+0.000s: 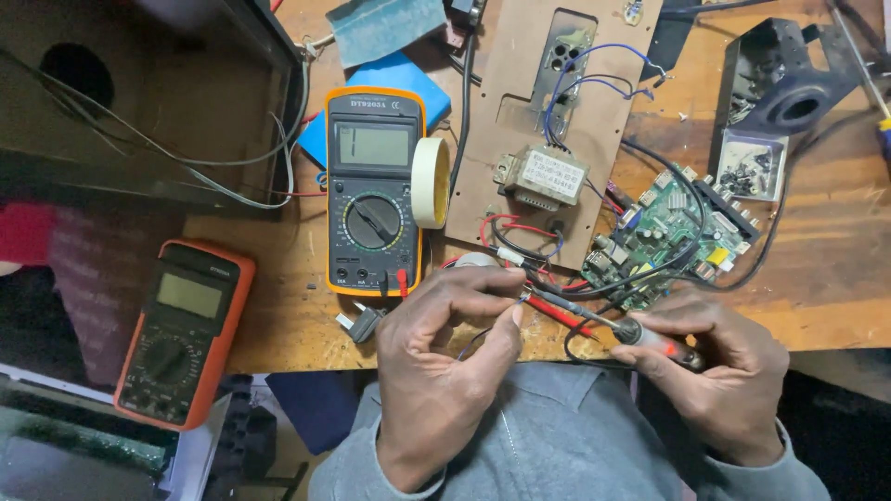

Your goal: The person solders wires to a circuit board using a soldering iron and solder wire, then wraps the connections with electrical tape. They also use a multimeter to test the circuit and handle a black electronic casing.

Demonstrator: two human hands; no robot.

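Multimeters: two, a yellow multimeter [374, 190] and an orange multimeter [183, 332].
Left hand [444, 357]: pinching one thin wire [475, 341].
Right hand [719, 366]: gripping one probe [650, 340].
Circuit board [673, 227]: one.

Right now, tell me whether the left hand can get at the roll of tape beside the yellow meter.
Probably yes. The left hand sits just below the roll of tape, which stands on edge against the yellow meter, with nothing over it. But its fingers are pinching a thin wire, which it would likely have to drop first.
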